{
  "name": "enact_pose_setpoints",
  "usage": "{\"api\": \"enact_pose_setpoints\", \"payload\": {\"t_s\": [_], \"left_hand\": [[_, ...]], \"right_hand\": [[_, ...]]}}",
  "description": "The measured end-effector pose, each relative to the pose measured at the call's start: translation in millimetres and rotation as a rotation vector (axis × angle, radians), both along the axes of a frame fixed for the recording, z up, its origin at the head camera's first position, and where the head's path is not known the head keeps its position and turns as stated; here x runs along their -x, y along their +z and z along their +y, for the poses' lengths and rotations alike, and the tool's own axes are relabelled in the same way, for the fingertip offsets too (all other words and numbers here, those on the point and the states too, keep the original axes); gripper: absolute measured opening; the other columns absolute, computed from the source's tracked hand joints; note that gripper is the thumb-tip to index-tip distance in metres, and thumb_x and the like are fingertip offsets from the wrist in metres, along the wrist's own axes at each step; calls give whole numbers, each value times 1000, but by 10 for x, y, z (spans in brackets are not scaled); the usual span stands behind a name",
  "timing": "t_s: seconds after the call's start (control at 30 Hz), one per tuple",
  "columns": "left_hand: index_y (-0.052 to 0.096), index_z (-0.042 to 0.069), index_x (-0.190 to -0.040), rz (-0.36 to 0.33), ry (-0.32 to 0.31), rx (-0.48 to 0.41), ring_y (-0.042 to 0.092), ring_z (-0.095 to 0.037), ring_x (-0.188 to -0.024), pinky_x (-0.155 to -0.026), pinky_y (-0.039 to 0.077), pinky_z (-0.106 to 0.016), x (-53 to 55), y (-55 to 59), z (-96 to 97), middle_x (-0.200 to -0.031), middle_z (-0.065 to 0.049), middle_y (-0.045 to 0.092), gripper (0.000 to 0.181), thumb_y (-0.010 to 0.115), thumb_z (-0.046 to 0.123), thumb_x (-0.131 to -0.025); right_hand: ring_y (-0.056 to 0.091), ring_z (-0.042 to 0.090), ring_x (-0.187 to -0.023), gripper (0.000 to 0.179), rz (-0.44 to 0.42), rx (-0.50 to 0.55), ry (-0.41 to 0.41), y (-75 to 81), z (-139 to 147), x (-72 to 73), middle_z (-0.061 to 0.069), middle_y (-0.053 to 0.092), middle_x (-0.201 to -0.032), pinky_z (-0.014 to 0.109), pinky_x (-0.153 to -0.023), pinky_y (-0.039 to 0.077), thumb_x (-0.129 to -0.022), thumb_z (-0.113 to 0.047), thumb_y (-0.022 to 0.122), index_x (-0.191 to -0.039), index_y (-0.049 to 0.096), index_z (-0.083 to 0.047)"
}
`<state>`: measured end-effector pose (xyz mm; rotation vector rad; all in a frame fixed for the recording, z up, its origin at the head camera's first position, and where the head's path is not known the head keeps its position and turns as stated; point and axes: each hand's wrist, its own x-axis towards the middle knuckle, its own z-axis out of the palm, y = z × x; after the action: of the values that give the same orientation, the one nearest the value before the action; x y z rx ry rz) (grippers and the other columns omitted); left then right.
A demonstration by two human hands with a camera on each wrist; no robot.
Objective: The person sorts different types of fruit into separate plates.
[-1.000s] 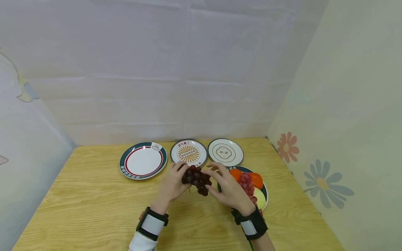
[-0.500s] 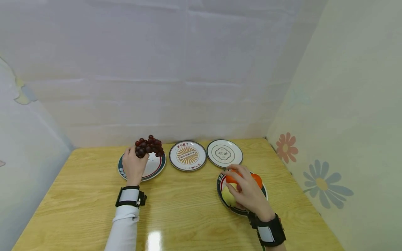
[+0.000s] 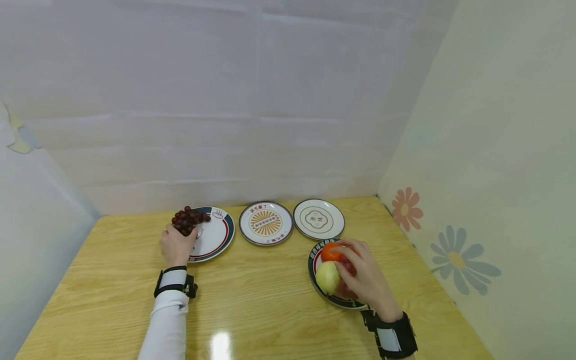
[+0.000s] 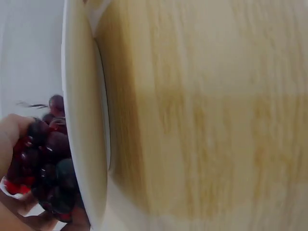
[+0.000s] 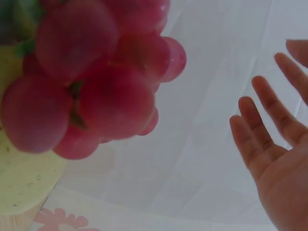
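Observation:
My left hand [image 3: 177, 246] holds a bunch of dark grapes [image 3: 189, 220] over the left part of a white plate with a green and red rim [image 3: 228, 232]. In the left wrist view the grapes [image 4: 53, 159] are at the plate's edge [image 4: 79, 120], with fingers curled round them. My right hand [image 3: 368, 280] is above the fruit plate [image 3: 313, 272], its fingers loosely extended. The right wrist view has this hand [image 5: 284, 159] holding nothing, apart from a bunch of red grapes [image 5: 110, 82]. It partly hides the red grapes in the head view.
An orange fruit [image 3: 330, 252] and a yellow-green fruit [image 3: 327, 277] lie on the right plate. Two smaller plates stand at the back, one with a sunburst print [image 3: 265, 223], one with a cloud-shaped outline [image 3: 319, 219]. Cloth walls [image 3: 225, 100] rise behind the wooden table.
The left hand has carried the dark grapes from the middle to the left plate and lowered them. The right hand has left those grapes and moved right, over the fruit plate.

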<state>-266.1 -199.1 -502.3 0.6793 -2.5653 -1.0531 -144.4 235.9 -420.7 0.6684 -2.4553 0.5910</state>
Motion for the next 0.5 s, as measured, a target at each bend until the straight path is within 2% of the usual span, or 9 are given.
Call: {"api": "enact_pose_setpoints", "payload": {"t_s": [0.13,0.2,0.3,0.4,0.5], "left_hand": [[24,-12,-140,-57,-27,48,39,-56,-115,-92,40,-65,-1,9,23,-130,-41,39,79,62,33,-87],[24,-12,-139,-53,-36,74,38,-56,-115,-91,40,-66,-3,3,36,-133,-41,36,80,62,33,-86],[27,-14,-137,7,-44,125,34,-56,-121,-91,39,-67,-33,3,61,-138,-40,30,78,64,33,-86],[32,-14,-135,90,-62,197,29,-56,-129,-94,37,-68,-78,32,125,-142,-38,27,74,65,31,-86],[36,-12,-134,156,-128,262,28,-55,-132,-99,35,-67,-132,81,249,-142,-36,30,69,64,30,-87]], "right_hand": [[50,26,-107,29,-58,32,-136,8,23,-10,12,57,-115,44,-84,54,-77,-6,75,-105,67,-5],[52,30,-106,31,-97,44,-214,19,40,-21,15,57,-115,48,-84,54,-78,-9,76,-107,66,-3],[53,37,-105,42,-182,14,-327,40,57,-44,21,57,-116,53,-83,54,-80,-21,76,-115,63,0],[53,42,-104,60,-332,-61,-418,49,61,-82,26,55,-119,57,-80,53,-82,-39,71,-126,56,-2],[54,46,-102,76,-482,-127,-464,16,45,-122,30,53,-121,59,-76,53,-80,-56,67,-134,49,-5]]}}
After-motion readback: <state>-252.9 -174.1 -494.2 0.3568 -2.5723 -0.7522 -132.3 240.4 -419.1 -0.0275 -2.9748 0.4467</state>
